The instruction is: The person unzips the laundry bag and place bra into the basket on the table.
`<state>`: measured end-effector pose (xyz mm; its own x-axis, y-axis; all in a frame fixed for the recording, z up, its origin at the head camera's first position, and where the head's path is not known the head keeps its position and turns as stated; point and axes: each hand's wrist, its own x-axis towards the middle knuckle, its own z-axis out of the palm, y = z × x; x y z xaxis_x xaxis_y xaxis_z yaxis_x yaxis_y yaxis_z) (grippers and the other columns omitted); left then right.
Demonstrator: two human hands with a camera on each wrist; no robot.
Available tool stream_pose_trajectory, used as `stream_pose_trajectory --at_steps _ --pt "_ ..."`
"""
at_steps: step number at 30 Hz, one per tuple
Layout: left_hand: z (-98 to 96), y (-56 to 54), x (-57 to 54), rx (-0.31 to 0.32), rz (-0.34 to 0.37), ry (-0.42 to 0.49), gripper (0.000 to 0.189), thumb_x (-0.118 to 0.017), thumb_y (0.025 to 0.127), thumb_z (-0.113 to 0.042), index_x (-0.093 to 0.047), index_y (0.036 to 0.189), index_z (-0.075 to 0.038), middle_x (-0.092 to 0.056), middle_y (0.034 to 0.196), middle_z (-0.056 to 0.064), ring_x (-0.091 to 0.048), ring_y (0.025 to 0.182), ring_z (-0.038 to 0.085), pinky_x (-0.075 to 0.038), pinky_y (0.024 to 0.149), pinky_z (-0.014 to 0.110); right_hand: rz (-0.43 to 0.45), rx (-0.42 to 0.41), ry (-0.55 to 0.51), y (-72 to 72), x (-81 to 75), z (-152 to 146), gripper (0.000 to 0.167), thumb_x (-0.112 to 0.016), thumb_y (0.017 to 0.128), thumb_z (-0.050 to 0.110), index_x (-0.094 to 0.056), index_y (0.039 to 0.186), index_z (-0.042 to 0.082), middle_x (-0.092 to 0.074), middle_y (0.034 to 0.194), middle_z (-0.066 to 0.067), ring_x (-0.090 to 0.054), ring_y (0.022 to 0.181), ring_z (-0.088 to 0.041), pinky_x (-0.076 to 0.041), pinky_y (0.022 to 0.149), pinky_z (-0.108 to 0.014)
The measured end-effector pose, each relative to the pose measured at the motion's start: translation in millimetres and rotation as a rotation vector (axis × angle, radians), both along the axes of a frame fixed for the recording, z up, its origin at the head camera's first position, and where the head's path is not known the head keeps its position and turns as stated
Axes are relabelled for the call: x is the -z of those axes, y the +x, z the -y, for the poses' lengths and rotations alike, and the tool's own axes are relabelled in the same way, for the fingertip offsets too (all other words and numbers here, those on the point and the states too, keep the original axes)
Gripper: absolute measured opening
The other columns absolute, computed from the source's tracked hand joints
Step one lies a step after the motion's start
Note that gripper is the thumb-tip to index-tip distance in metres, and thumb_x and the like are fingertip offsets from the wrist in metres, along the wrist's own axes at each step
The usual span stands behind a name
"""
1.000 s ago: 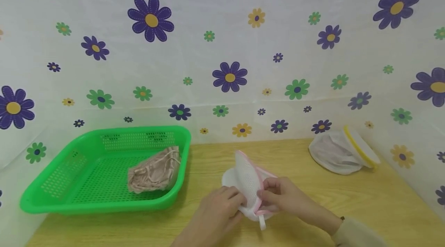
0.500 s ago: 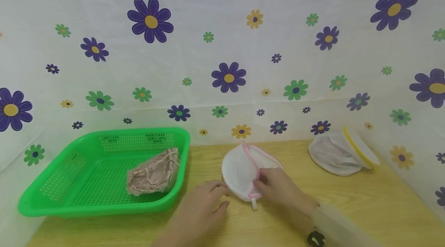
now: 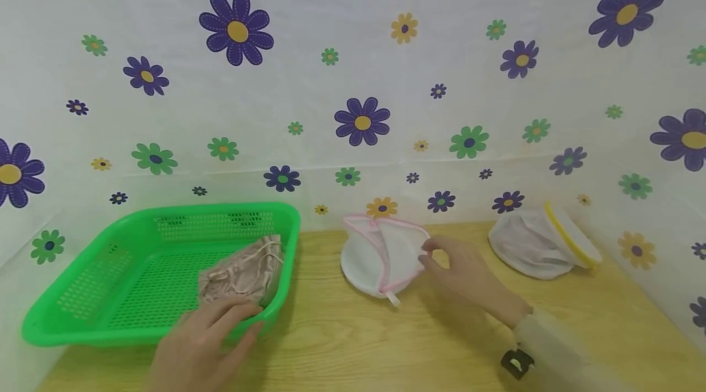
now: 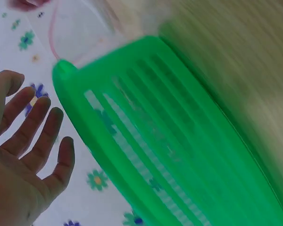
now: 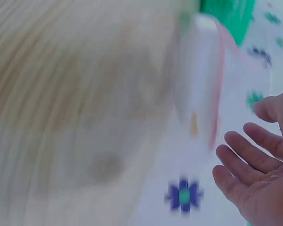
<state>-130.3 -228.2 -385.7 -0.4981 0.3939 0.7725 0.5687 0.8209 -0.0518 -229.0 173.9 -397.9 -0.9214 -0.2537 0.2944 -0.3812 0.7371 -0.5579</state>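
Note:
My left hand [image 3: 204, 343] reaches over the front rim of a green plastic basket [image 3: 138, 334], its fingers spread and holding nothing. Inside that basket, just beyond my fingertips, lies a crumpled beige fabric pouch [image 3: 242, 272] with a pale drawstring. A white mesh laundry bag [image 3: 361, 263] with pink trim and a small white loop stands on the table, its mouth gaping. Right at the bag's right edge is my right hand [image 3: 469, 275]; the right wrist view shows its fingers [image 5: 238, 165] loosely extended, with nothing in them.
Farther right on the wooden table [image 3: 342, 343] lies a whitish mesh bag [image 3: 524, 242] with a stiff yellow rim [image 3: 568, 236]. A white cloth [image 3: 309, 92] printed with flowers hangs behind and at the sides.
My left hand has left the pink-trimmed laundry bag and moved left to the basket. The right hand has let go of the bag, which now stands farther back.

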Motion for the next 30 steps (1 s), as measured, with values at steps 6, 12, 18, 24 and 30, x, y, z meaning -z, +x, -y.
stream_pose_trajectory --at_steps 6,12,18,24,30 --pt "43.2 10.9 3.9 -0.213 0.167 -0.075 0.033 -0.067 0.093 -0.055 -0.077 0.102 -0.025 -0.077 0.097 -0.003 -0.073 0.083 0.027 -0.055 0.064 0.056 -0.124 0.181 0.101 -3.8 -13.2 -77 0.03 -0.065 0.096 0.014 -0.065 0.12 -0.003 -0.065 0.127 -0.027 -0.059 0.12 -0.047 -0.048 0.1 -0.061" --pt "57.2 17.1 6.6 -0.322 0.306 -0.121 0.03 -0.08 0.082 -0.045 -0.076 0.107 -0.029 -0.077 0.101 -0.005 -0.072 0.089 0.028 -0.053 0.07 0.059 0.004 0.349 0.234 -19.7 -11.6 -155 0.066 -0.064 0.096 0.028 -0.042 0.139 -0.017 -0.036 0.141 -0.046 -0.036 0.127 -0.066 -0.034 0.103 -0.076" --pt "56.5 15.8 5.8 -0.311 0.329 -0.12 0.028 -0.08 0.083 -0.043 -0.076 0.107 -0.028 -0.077 0.099 -0.004 -0.072 0.088 0.028 -0.053 0.068 0.059 0.195 0.253 0.372 -34.0 3.1 -208 0.085 -0.065 0.096 0.036 -0.031 0.138 -0.03 -0.042 0.134 -0.053 -0.045 0.121 -0.068 -0.041 0.102 -0.072" --pt "53.5 14.0 2.4 -0.301 0.34 -0.112 0.028 -0.079 0.084 -0.043 -0.076 0.107 -0.027 -0.078 0.1 -0.003 -0.073 0.088 0.029 -0.054 0.068 0.06 0.178 0.128 0.432 -36.5 8.1 -215 0.073 -0.072 0.09 0.032 -0.049 0.134 -0.021 -0.062 0.122 -0.041 -0.062 0.11 -0.056 -0.049 0.097 -0.065" --pt "51.7 15.5 0.6 -0.324 0.359 -0.099 0.027 -0.08 0.083 -0.042 -0.077 0.106 -0.027 -0.078 0.101 -0.002 -0.073 0.088 0.03 -0.053 0.069 0.062 0.24 0.037 0.479 -28.5 1.8 -203 0.067 -0.079 0.083 0.033 -0.06 0.13 -0.011 -0.072 0.11 -0.029 -0.067 0.103 -0.047 -0.052 0.093 -0.062"
